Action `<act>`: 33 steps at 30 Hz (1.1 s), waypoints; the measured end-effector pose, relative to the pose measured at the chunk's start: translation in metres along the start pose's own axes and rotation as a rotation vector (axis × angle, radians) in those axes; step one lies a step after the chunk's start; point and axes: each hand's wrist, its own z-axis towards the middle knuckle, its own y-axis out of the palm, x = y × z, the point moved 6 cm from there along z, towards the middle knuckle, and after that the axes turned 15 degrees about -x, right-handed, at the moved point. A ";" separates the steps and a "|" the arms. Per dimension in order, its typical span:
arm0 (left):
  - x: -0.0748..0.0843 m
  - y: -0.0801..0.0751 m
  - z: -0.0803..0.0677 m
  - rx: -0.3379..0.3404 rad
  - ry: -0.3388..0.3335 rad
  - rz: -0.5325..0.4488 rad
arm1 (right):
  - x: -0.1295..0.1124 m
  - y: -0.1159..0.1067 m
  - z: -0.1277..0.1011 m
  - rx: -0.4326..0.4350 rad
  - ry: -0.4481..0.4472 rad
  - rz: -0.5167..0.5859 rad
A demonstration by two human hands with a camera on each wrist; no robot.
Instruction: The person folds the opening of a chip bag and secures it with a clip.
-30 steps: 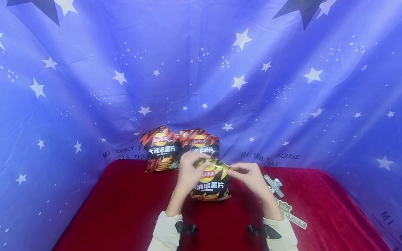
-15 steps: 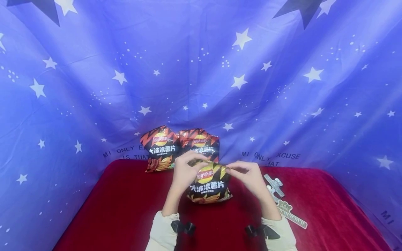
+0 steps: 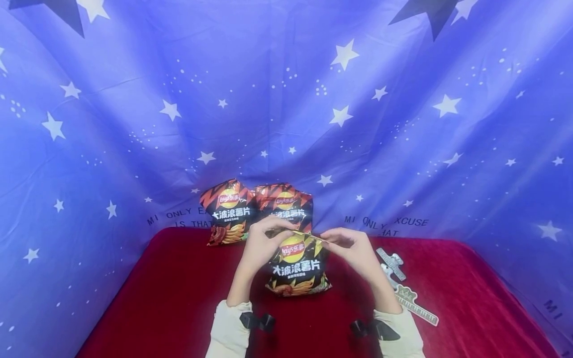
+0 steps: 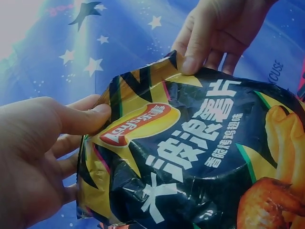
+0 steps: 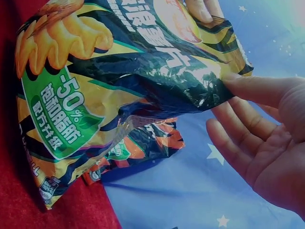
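both hands [image 3: 261, 246] [image 3: 353, 248] pinch the yellow chip bag's [image 3: 297, 266] top corners.

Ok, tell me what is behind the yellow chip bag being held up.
Behind the yellow chip bag stand two red chip bags, against the starry blue cloth. The bag and left hand cover the right one's lower half.

— How many crisp bags are there?
— Three: one black-and-yellow bag [image 3: 299, 266] in front, and two black-and-red bags [image 3: 228, 213] [image 3: 286, 205] standing behind it.
— And hands?
— Two, a left hand [image 3: 261, 246] and a right hand [image 3: 353, 248].
— Anything else on the table [image 3: 179, 298]?
— Two bag clips [image 3: 390, 263] [image 3: 414, 305] at the right.
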 end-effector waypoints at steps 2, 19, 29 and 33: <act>-0.001 0.000 0.000 -0.018 -0.007 -0.005 | 0.000 -0.001 0.000 -0.008 -0.004 0.001; -0.006 0.009 0.002 -0.123 -0.100 -0.028 | 0.000 -0.004 -0.002 -0.110 0.013 -0.011; -0.005 0.012 0.001 -0.056 -0.112 0.038 | -0.001 -0.004 -0.004 -0.146 -0.029 -0.035; -0.005 0.012 0.001 -0.048 -0.109 0.047 | 0.001 -0.003 -0.004 -0.128 -0.012 -0.027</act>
